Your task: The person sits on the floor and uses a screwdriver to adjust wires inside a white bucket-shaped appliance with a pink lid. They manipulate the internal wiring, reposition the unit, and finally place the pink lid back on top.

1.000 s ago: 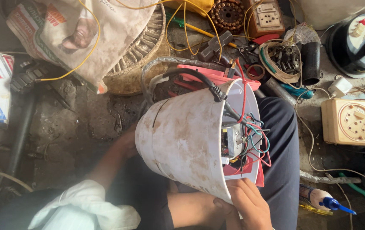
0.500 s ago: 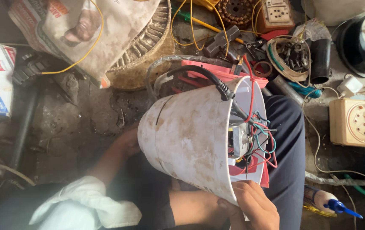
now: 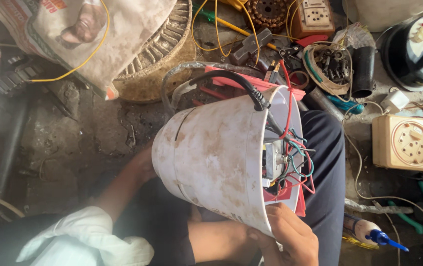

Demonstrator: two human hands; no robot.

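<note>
- White, grime-streaked plastic housing [image 3: 216, 157], shaped like a tapered bucket, is held tilted across the lap, its open end turned to the right and resting against a dark-trousered knee [image 3: 327, 162].
- The right hand [image 3: 285, 241] is seen gripping the lower rim of the open end, fingers curled around the thin edge.
- The left hand [image 3: 140, 165] is pressed against the narrow closed end; most of it is hidden behind the shell, so whether its fingers are clenched or merely spread flat cannot be told.
- Inside the open end, a small grey electrical unit [image 3: 273, 160] is seen amid a tangle of red, green and black wires [image 3: 300, 167], and a thick black cable [image 3: 231, 79] is led in over the top rim.
- The shell is judged light and fairly stiff, though the thin rim would probably flex if squeezed hard.
- The dusty, smooth wall is likely to be slippery, so a hold at rim and base, as now, is judged the safest.
- The wiring is judged fragile; it is best left untouched and not used as a handle.
- A beige round-dialled socket box [image 3: 408, 143] lies well apart, on the floor to the right.
</note>
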